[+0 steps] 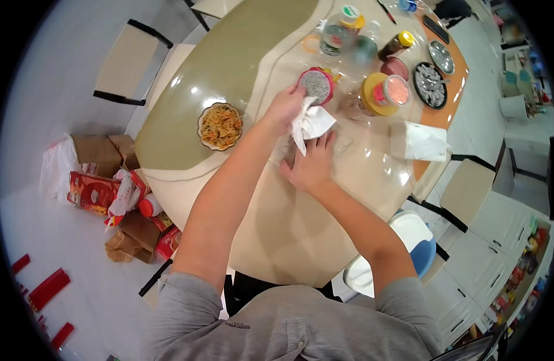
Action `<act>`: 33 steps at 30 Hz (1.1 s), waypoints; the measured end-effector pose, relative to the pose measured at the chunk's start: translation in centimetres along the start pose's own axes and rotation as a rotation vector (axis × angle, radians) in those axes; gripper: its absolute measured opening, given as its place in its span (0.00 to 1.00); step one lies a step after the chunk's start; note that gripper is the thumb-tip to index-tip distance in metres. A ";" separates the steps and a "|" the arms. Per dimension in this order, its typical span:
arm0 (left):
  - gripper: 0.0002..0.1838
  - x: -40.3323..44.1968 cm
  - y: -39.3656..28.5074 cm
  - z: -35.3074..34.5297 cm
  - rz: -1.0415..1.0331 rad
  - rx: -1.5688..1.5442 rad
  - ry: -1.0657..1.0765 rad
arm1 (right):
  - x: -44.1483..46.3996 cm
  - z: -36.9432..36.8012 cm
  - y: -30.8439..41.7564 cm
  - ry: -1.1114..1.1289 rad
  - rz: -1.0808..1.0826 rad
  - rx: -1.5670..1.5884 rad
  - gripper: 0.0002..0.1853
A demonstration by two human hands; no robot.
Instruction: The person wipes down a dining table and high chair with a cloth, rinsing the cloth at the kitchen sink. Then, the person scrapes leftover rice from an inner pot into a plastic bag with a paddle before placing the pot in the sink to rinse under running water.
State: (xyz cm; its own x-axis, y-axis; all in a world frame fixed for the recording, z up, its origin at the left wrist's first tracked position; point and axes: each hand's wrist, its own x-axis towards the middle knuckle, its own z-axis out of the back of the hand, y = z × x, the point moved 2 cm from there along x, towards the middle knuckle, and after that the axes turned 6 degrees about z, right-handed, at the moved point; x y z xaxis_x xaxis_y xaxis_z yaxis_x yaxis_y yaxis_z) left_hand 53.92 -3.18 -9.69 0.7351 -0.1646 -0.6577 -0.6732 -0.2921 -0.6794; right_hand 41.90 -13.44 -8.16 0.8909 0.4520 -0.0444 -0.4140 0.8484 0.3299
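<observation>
My left hand (284, 109) reaches over the table with its fingers closed on a crumpled white tissue (315, 122). Its fingertips come up against the edge of a halved dragon fruit (317, 84), white flesh with black seeds inside a pink rind; whether they touch it I cannot tell. Just below the tissue, my right hand (312, 163) lies on the tabletop, fingers spread and fingertips at the tissue's lower edge. Something clear, like thin plastic, seems to lie on the table around the right hand.
A bowl of noodles (220, 126) stands left. Beyond are a yellow-lidded jar (397, 46), a container with a pink top (391, 90), a dark plate (430, 85) and clear bottles. A tissue pack (419, 141) lies right. Bags and boxes (94, 191) sit on the floor.
</observation>
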 end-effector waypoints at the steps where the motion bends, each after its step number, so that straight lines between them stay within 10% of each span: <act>1: 0.27 -0.4 -0.1 0.8 -0.008 -0.004 -0.013 | 0.6 0.1 0.6 -0.003 0.025 -0.007 0.49; 3: 0.30 -2.2 -0.3 2.4 -0.313 0.637 -0.223 | 1.4 0.5 1.3 -0.043 0.059 0.236 0.48; 8: 0.30 -13.5 -1.3 12.0 -0.365 0.582 -0.616 | 1.5 -2.0 1.5 -0.016 -0.052 -0.095 0.44; 10: 0.30 -13.2 -1.4 18.7 -0.460 1.123 -0.958 | 1.1 -2.8 1.0 -0.083 -0.035 -0.078 0.41; 13: 0.29 -11.8 -3.3 20.2 -0.181 0.983 -0.434 | -0.2 -2.9 0.0 -0.117 0.027 -0.089 0.37; 23: 0.27 -10.8 0.3 9.8 -0.135 0.964 -0.153 | -18.4 -3.7 7.7 0.164 0.144 0.029 0.35; 29: 0.27 -16.6 -0.9 11.2 -0.248 0.836 -0.281 | -7.0 -6.6 15.0 0.299 0.236 0.053 0.35; 33: 0.21 -27.9 0.1 19.5 -0.288 0.403 -0.437 | 7.4 -8.5 19.0 -0.101 0.206 0.009 0.35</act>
State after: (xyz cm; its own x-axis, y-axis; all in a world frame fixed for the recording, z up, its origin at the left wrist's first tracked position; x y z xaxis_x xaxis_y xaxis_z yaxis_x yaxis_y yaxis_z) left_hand 31.82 19.73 2.26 0.8470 0.2901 -0.4455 -0.4945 0.1224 -0.8605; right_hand 38.99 8.37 -10.19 0.8022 0.5849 0.1194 -0.5876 0.7384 0.3309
